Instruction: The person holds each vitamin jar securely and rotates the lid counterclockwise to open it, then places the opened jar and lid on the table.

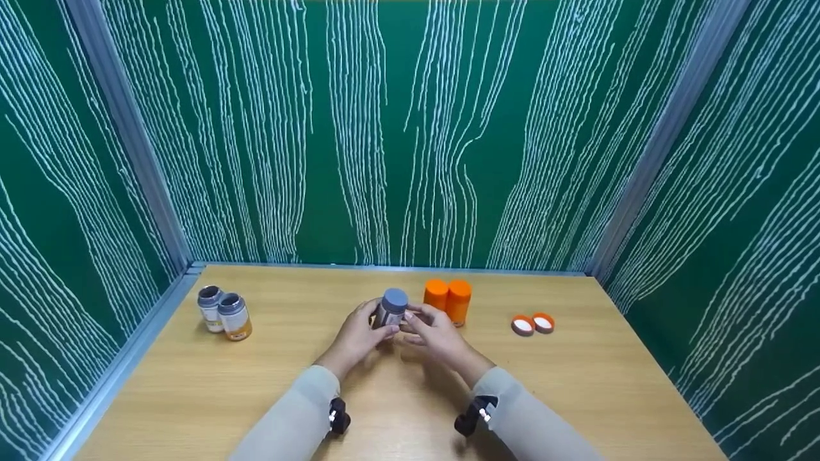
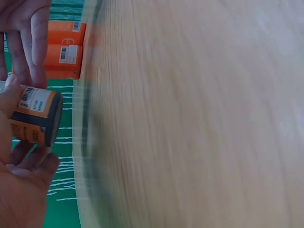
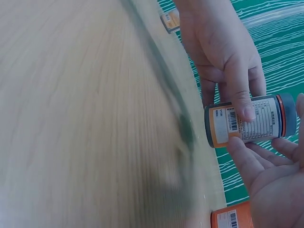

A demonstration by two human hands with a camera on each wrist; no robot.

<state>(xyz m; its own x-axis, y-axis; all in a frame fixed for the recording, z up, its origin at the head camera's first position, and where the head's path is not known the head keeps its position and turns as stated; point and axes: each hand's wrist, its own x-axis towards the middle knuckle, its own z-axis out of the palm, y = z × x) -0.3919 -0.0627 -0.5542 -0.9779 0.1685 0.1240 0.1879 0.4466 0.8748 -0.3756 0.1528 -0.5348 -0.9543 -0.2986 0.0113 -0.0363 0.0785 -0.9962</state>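
A dark grey-capped bottle with an orange-and-white label is held up over the middle of the table. My left hand grips it around the body, thumb across the label in the right wrist view. From the other side comes my right hand, its fingers extended; one fingertip touches the label of the bottle, and other fingers are beside the cap. In the left wrist view the bottle lies sideways between both hands, base toward the table.
Two orange containers stand just behind my right hand. At the left are two uncapped bottles with grey necks. Two orange-rimmed caps with white insides lie at the right. Green walls enclose the wooden table.
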